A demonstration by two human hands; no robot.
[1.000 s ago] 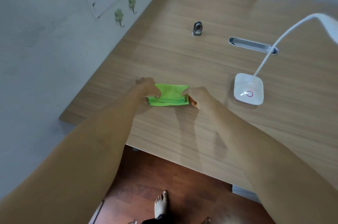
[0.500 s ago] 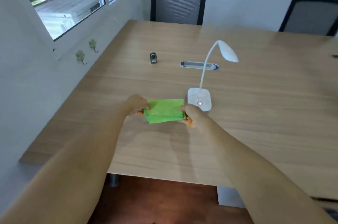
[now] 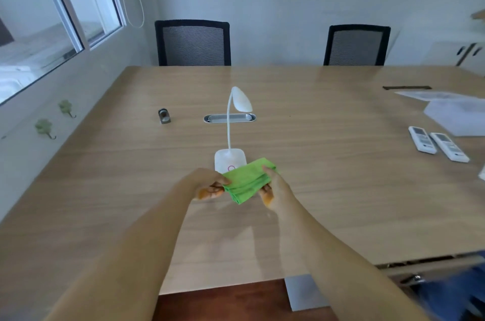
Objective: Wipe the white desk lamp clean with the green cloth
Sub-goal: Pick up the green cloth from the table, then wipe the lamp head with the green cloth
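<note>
A folded green cloth is held above the wooden table between both hands. My left hand pinches its left end and my right hand grips its right end. The white desk lamp stands just behind the cloth: its square base carries a pink ring, partly hidden by the cloth, a thin curved neck rises from it, and the oval head leans to the right.
A small dark metal object and an oval cable slot lie beyond the lamp. Two white remotes and a clear plastic box sit at the right. Two black chairs stand at the far edge, a window wall at the left.
The cloth has been lifted off the table and carried right, in front of the lamp base. The view has tilted up, showing the whole lamp and the far chairs.
</note>
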